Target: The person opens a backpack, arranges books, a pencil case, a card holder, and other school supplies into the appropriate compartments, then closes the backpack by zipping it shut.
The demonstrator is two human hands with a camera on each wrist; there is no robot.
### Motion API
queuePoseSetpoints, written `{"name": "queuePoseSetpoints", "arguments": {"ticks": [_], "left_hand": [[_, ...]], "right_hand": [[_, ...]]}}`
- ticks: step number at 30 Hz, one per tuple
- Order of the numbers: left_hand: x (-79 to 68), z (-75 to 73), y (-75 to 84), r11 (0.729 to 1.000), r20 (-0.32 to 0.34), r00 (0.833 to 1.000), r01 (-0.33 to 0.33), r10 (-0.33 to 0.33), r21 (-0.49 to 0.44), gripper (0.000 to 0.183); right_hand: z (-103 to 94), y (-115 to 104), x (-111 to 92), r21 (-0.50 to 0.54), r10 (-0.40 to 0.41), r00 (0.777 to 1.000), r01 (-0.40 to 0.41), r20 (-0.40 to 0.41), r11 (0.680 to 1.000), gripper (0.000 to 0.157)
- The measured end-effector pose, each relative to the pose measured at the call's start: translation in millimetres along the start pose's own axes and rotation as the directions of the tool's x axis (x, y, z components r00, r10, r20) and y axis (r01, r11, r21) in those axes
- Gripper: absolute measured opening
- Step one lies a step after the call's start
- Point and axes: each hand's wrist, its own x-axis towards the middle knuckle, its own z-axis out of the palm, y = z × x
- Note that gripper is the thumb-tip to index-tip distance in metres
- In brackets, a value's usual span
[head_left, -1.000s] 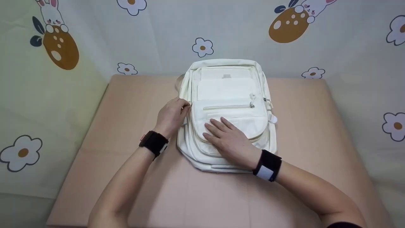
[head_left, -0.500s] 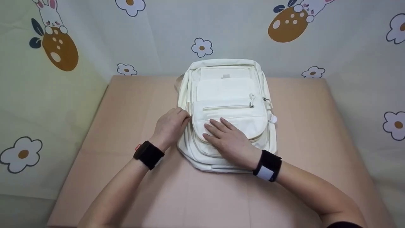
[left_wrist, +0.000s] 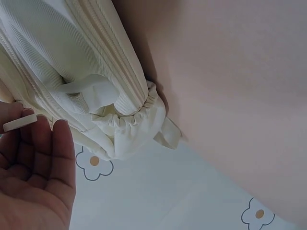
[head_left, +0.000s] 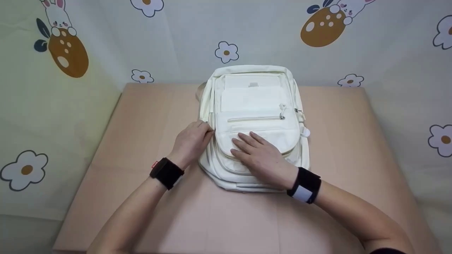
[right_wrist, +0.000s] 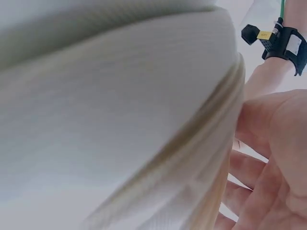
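Observation:
A white backpack [head_left: 256,98] lies front side up on the table. At its left side my left hand [head_left: 192,141] pinches a small cream zipper pull [left_wrist: 20,122] between thumb and fingers; in the head view the fingers hide it. My right hand [head_left: 265,158] rests with spread, straight fingers on the lower front pocket. Above that hand runs a short pocket zipper [head_left: 254,119] with a metal slider at its right end. The left wrist view shows a gathered side pocket [left_wrist: 139,127] and a zipper track [left_wrist: 103,40] along the bag's side.
The table [head_left: 141,116] has a pinkish-beige top. Pale cloth with flowers and rabbits [head_left: 183,35] hangs behind it and on both sides. A black band [head_left: 167,173] circles each wrist. A strap [head_left: 200,91] shows at the bag's upper left.
My left hand has slid along the bag's left side toward its bottom, then held its place. The right hand has shifted slightly to the right on the front pocket.

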Motion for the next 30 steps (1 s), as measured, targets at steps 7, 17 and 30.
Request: {"name": "queuePoseSetpoints", "arguments": {"ticks": [7,17,30], "left_hand": [[0.1,0.5,0.7,1.000,-0.005,1.000,0.005,-0.005,-0.010,0.009],[-0.7,0.2,0.5,1.000,-0.004,1.000,0.018,-0.018,-0.021,0.005],[-3.7,-1.5,4.8,0.999,-0.018,0.999,-0.041,0.042,0.032,0.005]], "right_hand": [[-6.4,8,-18,0.080,0.027,0.990,-0.016,-0.141,0.997,0.026],[-1.5,18,-39,0.126,0.052,0.960,-0.018,-0.276,0.992,0.006],[1.8,17,-37,0.077,0.067,0.963,-0.049,-0.263,0.996,0.004]]}}
